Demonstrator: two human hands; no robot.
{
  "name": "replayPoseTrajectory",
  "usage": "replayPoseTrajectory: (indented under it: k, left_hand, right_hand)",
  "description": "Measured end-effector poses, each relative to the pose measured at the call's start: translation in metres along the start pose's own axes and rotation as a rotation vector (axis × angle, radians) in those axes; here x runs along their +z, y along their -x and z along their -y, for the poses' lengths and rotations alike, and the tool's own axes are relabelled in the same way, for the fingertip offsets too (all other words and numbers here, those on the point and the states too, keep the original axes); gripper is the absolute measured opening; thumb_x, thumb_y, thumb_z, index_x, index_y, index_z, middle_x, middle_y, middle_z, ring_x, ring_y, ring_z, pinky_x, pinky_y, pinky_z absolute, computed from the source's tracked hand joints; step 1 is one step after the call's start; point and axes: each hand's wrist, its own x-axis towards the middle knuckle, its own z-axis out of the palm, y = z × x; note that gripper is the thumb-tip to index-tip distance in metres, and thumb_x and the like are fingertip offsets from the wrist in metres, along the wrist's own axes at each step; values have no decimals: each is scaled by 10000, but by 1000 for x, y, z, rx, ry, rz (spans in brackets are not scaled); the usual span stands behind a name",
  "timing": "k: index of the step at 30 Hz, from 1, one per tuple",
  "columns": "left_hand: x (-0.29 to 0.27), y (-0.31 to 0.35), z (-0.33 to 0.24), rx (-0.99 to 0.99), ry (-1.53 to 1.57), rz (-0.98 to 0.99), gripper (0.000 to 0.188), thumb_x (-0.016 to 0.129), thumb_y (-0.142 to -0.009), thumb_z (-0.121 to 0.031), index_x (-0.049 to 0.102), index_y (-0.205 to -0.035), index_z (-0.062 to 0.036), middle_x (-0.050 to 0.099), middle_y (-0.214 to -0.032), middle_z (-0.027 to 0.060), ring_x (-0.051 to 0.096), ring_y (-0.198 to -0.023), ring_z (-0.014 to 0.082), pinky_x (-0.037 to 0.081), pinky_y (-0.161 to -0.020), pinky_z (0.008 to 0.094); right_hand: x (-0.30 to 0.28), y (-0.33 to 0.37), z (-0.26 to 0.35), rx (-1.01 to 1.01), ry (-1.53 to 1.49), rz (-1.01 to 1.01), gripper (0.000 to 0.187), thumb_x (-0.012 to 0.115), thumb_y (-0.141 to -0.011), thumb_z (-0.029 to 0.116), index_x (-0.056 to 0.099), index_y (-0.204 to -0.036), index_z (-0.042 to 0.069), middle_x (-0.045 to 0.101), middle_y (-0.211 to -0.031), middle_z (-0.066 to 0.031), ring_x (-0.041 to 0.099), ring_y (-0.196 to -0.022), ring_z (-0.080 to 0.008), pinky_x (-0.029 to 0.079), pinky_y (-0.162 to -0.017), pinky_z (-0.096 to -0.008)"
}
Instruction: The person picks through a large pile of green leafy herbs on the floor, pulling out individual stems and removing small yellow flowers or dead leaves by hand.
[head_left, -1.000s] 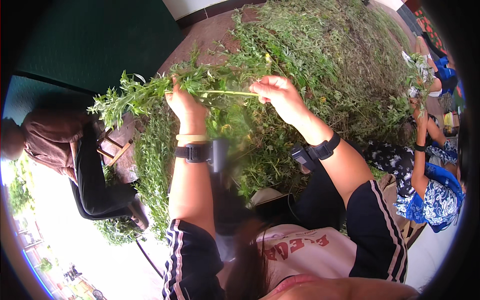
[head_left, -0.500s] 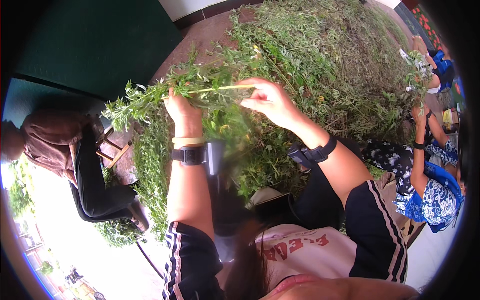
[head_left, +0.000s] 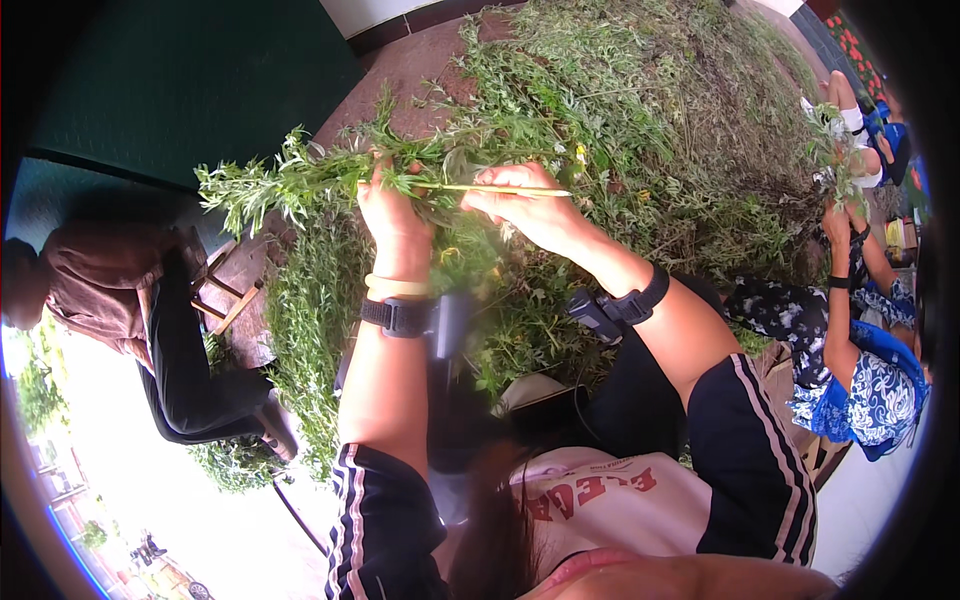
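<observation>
My left hand [head_left: 395, 212] is closed around a bunch of leafy green stems [head_left: 275, 180], whose tops spread out to the left. A thin, straight, pale yellow-green stalk [head_left: 490, 188] reaches from the bunch toward the right. Across this stalk lies my right hand [head_left: 535, 212], its fingers bent and pressed together on the stem end beside the bunch. The stalk's bare tip sticks out past the knuckles. Leaves partly hide the fingertips of both hands.
A large heap of cut green plants [head_left: 640, 130] covers the floor ahead. To the left, a person in dark trousers [head_left: 190, 360] sits near a wooden stool [head_left: 228, 305]. On the right, a person in a blue-and-white patterned top [head_left: 880, 390] holds greenery. A dark green panel [head_left: 190, 90] stands far left.
Both hands have shifted slightly right. My right hand has come closer to my left, and the stalk that stretched between them now pokes out beyond my right hand.
</observation>
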Motion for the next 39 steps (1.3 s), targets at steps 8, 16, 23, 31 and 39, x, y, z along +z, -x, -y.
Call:
replayPoseTrajectory:
  k: [8,16,23,31,39]
  left_hand:
    - [-12,-5,-19,107,10,-77,202,508,-801,-165,420,-952,-63,497,-846,71,506,-607,158,440,-449,262]
    - [-26,-10,-48,181,97,91,150,483,-833,-246,476,-732,-136,371,-513,-40,301,-395,50,307,-378,181]
    - [-39,-22,-42,109,104,268,137,479,-838,-246,486,-760,-133,386,-504,-33,316,-383,51,297,-363,168]
    - [-27,-11,-28,61,24,207,135,569,-778,-168,478,-848,-97,478,-682,-10,399,-453,57,303,-347,155]
    - [-49,-34,-54,224,129,172,129,542,-785,-171,514,-854,-66,526,-762,46,533,-605,165,491,-503,305]
  right_hand:
    - [-14,8,4,193,366,41,200,568,-763,224,626,-773,32,577,-611,-41,485,-520,-86,366,-458,-258]
    - [-28,34,-3,446,852,274,286,614,-707,303,607,-862,63,611,-794,-103,583,-733,-206,429,-687,-343]
    - [-29,24,1,-164,581,-491,429,680,-644,274,528,-1006,102,553,-750,-14,502,-595,-135,418,-550,-271]
    - [-39,17,-8,-2,371,-274,218,632,-716,262,593,-738,49,511,-537,-9,440,-469,-91,344,-461,-267]
    - [-47,24,-7,105,387,-451,293,595,-747,261,524,-598,20,522,-519,-42,466,-461,-113,335,-447,-286]
